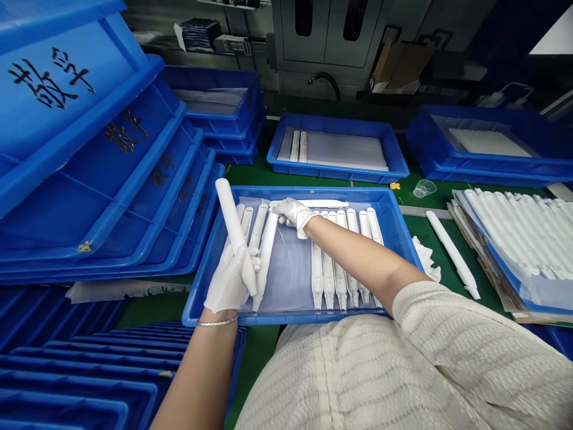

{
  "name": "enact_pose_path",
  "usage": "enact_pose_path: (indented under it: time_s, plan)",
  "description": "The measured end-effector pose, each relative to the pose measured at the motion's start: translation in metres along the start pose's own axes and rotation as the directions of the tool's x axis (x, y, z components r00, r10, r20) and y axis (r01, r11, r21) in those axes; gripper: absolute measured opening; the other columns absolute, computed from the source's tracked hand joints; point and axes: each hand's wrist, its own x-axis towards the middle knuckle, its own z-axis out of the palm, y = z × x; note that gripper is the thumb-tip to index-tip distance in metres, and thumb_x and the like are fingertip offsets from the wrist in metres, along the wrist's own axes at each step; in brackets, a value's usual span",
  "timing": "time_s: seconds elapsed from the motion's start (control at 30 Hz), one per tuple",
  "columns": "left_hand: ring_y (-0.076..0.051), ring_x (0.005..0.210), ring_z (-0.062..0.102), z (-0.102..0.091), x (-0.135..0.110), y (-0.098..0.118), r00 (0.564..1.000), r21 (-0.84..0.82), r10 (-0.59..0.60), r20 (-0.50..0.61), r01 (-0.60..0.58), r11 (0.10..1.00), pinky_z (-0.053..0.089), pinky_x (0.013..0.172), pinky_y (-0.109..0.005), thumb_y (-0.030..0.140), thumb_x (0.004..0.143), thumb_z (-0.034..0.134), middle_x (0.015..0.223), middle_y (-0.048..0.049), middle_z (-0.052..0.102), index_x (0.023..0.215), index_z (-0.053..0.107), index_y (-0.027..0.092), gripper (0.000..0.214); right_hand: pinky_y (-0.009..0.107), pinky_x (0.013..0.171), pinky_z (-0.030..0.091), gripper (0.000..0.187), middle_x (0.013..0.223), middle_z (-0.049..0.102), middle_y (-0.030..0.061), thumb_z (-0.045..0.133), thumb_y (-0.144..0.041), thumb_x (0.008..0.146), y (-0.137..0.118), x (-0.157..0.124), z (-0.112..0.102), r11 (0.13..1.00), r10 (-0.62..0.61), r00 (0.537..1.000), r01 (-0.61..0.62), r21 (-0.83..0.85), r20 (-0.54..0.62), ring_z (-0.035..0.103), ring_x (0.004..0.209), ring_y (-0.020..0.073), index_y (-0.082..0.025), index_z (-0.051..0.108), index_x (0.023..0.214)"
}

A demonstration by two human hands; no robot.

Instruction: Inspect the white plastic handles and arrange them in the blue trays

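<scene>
My left hand (229, 278), in a white glove, is closed around a long white plastic tube-shaped part (233, 215). That part stands tilted, its narrow end toward me. My gloved right hand (293, 215) reaches across the blue tray (293, 318), its fingers closed at the upper end of another white tube-shaped part (267, 257). This second part slants beside my left hand, narrow end down. Several like parts (329, 269) lie in a row at the tray's right side, and a few more (258, 227) at its left. One lies crosswise (326, 203) along the far wall.
Stacked blue trays (89, 197) lean at the left. Beyond the working tray is another blue tray (338, 168) with two parts. At the right are a loose white part (452, 254), a clear cup (424, 189) and a pile of white parts (523, 233).
</scene>
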Motion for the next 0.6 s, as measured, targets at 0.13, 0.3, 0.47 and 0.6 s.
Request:
enact_pose_path:
  time_s: [0.13,0.3,0.47,0.6]
  plan:
    - [-0.013,0.079,0.070,0.009,-0.003,0.001,0.999,0.056,0.015,0.039,-0.018,0.998,0.061,0.076,-0.023,0.041,0.086,0.076,0.093,-0.0037,0.071,0.116,0.062,0.019,0.040,0.015,0.038,0.025,0.020,0.057,0.052,-0.0027,0.064,-0.026,0.094,-0.010,-0.011,-0.023,0.987,-0.099,0.995,0.099,0.128,-0.006,0.041,0.046,0.0061,-0.015,0.057,0.078]
    - [-0.025,0.117,0.067,0.041,-0.012,0.002,0.978,0.026,-0.119,0.171,0.116,0.993,0.058,0.100,-0.042,0.035,0.093,0.069,0.113,-0.0087,0.071,0.121,0.061,0.021,0.032,0.013,0.036,0.026,0.024,0.055,0.052,-0.0021,0.071,-0.028,0.091,-0.020,-0.029,-0.067,0.920,-0.239,0.971,0.223,0.323,0.010,0.041,0.043,0.0045,-0.013,0.060,0.076]
    - [-0.027,0.117,0.067,0.079,-0.020,0.000,0.933,0.056,-0.242,0.265,0.236,0.970,0.059,0.097,-0.041,0.032,0.094,0.068,0.123,-0.0114,0.070,0.125,0.060,0.021,0.034,0.013,0.034,0.028,0.033,0.055,0.052,-0.0023,0.084,-0.032,0.080,-0.024,-0.044,-0.099,0.884,-0.221,0.975,0.185,0.430,0.035,0.040,0.041,0.0036,-0.013,0.060,0.070]
    - [-0.028,0.111,0.069,0.102,-0.026,-0.007,0.921,0.098,-0.224,0.318,0.203,0.974,0.061,0.087,-0.035,0.035,0.088,0.073,0.117,-0.0114,0.072,0.122,0.063,0.017,0.039,0.013,0.034,0.031,0.039,0.055,0.052,-0.0025,0.085,-0.030,0.079,-0.021,-0.054,-0.116,0.854,-0.202,0.979,0.174,0.490,0.003,0.041,0.041,0.0031,-0.015,0.053,0.065]
